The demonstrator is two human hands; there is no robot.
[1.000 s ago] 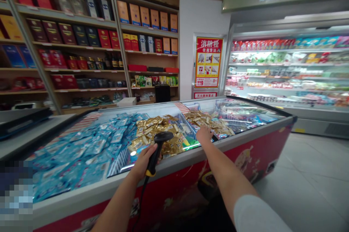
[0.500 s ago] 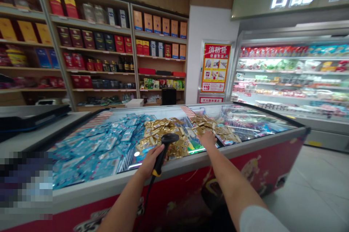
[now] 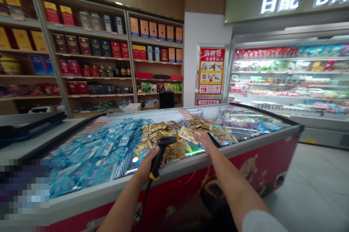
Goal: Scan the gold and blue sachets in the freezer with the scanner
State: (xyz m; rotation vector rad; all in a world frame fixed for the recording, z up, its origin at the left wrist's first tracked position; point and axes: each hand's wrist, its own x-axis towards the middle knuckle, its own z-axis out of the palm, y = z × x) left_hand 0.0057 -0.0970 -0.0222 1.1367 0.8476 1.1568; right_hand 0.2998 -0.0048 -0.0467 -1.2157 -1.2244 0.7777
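My left hand (image 3: 145,166) is closed round the handle of a black barcode scanner (image 3: 161,149) with a yellow band, its cable hanging down. The scanner's head points into the open chest freezer (image 3: 245,141). My right hand (image 3: 205,140) reaches over the freezer rim and pinches a gold packet (image 3: 187,134), lifted just above a heap of gold packets (image 3: 160,138). A second heap of gold packets (image 3: 211,127) lies in the wire-divided section to its right. Blue packets (image 3: 92,148) fill the freezer's left part.
Wooden shelves (image 3: 89,57) of boxed goods and bottles line the back wall. A lit refrigerated display case (image 3: 289,75) stands at the right, with a red fire-safety poster (image 3: 210,66) beside it. A grey counter (image 3: 29,141) sits at left. Tiled floor (image 3: 319,188) lies at the right.
My right hand, which lay on the right heap of gold packets, has closed on one packet and lifted it leftward toward the scanner. The left hand keeps the scanner in about the same place.
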